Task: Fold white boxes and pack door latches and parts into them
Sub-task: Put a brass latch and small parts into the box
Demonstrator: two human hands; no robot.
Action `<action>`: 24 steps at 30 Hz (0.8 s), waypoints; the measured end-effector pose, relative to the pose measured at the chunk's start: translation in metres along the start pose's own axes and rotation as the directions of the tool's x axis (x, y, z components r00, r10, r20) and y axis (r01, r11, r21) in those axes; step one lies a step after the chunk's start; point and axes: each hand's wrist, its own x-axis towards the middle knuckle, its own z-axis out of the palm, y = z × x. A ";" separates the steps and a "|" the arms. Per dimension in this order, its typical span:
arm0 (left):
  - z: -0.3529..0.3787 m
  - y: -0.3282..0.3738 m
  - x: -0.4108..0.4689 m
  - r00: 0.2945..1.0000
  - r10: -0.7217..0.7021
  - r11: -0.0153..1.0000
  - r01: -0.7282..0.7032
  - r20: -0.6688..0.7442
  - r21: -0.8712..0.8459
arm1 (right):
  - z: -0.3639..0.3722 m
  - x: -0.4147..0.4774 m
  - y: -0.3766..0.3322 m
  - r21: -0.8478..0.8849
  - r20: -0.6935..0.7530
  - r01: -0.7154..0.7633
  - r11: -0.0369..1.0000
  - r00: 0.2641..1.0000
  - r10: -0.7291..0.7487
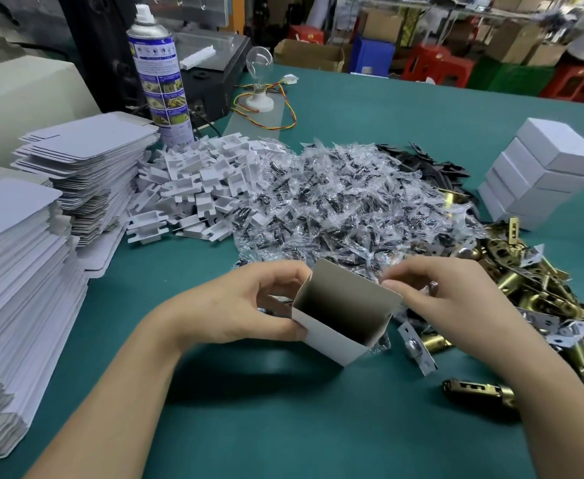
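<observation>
flat blanks, near left: tall stack of unfolded white card (17,305), grey edges, rounded tabs, on the table's left edge.
flat blanks, far left: second stack (90,160), lower and fanned out.
spray can: upright (160,77) behind the far stack, silver with a blue label and white cap.
inserts: heap of white moulded plastic pieces (193,188), notched ends, just right of the stacks.
bulb: clear glass (259,63) in a white socket, far centre, red and yellow wires trailing.
screw bags: big crinkly pile of clear packets (345,202) with dark screws, centre, reaching to right behind the box.
left hand: (249,305) grips the box's left wall, thumb on the near face, fingers curled round the far side.
open box: white card (339,337), grey inside, mouth up, tilted, near centre, held above the green table mat (318,426); rear flap stands up and hides some packets.
right hand: (449,299) fingers curled, pinching the flap's right corner.
plate: silver strip (416,347) flat on the mat, just right of the box.
single latch: brass (480,392), near right, partly under the right forearm.
latches: shiny brass heap (532,292), right.
black parts: flat dark pieces (435,167), far side of the packets.
closed boxes: stack of white boxes (539,174), far right.
</observation>
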 end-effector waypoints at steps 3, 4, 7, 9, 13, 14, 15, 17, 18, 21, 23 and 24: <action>0.000 0.001 -0.001 1.000 0.003 1.000 -0.003 0.014 0.002 | -0.004 -0.003 0.000 -0.145 0.046 -0.007 0.989 0.999 0.013; 0.000 0.001 -0.001 1.000 -0.004 1.000 0.004 0.015 -0.006 | -0.006 -0.005 0.001 -0.208 0.057 -0.010 0.978 0.998 0.022; -0.002 -0.002 0.000 1.000 -0.013 1.000 0.014 0.007 -0.023 | -0.016 -0.014 0.006 -0.337 0.082 -0.052 0.940 0.993 0.084; -0.003 -0.002 0.000 1.000 -0.013 0.999 0.013 0.012 -0.031 | -0.024 -0.022 0.012 -0.375 0.097 -0.080 0.923 0.987 0.125; -0.002 -0.004 0.000 1.000 -0.020 0.998 0.020 0.009 -0.067 | -0.035 -0.036 0.029 -0.390 0.099 -0.166 0.906 0.970 0.220; -0.002 -0.004 0.000 1.000 -0.021 0.997 0.022 0.008 -0.068 | -0.036 -0.039 0.033 -0.398 0.105 -0.184 0.899 0.964 0.243; -0.002 -0.004 0.001 1.000 -0.020 0.998 0.020 0.009 -0.066 | -0.035 -0.041 0.036 -0.404 0.114 -0.190 0.895 0.960 0.256; 0.000 -0.004 0.001 1.000 -0.017 0.998 0.017 0.010 -0.065 | -0.032 -0.042 0.040 -0.415 0.109 -0.190 0.890 0.961 0.256; 0.002 -0.003 0.002 1.000 -0.015 0.998 0.015 0.009 -0.068 | -0.030 -0.043 0.042 -0.435 0.098 -0.181 0.882 0.964 0.246; 0.007 -0.003 0.005 1.000 -0.005 0.998 0.007 0.021 -0.062 | -0.028 -0.042 0.042 -0.517 0.104 -0.148 0.843 0.967 0.234; 0.009 -0.003 0.006 0.999 -0.009 0.998 0.011 0.036 -0.060 | -0.027 -0.041 0.043 -0.569 0.143 -0.123 0.813 0.959 0.245; 0.010 -0.004 0.006 0.999 -0.012 0.998 0.014 0.041 -0.061 | -0.027 -0.040 0.044 -0.598 0.159 -0.108 0.794 0.955 0.250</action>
